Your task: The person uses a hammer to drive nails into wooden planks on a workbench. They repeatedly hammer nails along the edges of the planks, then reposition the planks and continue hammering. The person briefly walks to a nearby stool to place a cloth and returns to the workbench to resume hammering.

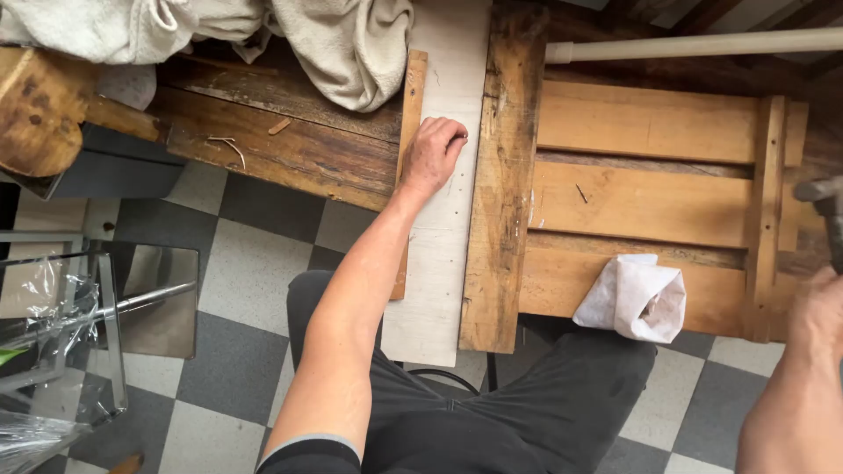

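Checkered grey-and-white floor tiles point(255, 254) lie under a worn wooden worktop point(290, 145). On it, the left hand point(432, 156) pinches a small nail against the pale painted plank point(439, 263), fingers together. The right hand point(817, 307) grips a grey-headed hammer point(825, 206), raised at the right edge.

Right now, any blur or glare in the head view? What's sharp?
Head view: right hand and hammer at the frame edge are motion-blurred; left hand on the white board is sharp. Light is soft and even with faint shadows. Mild glare on the plastic wrap lower left. Slight wide-angle bend at the edges.
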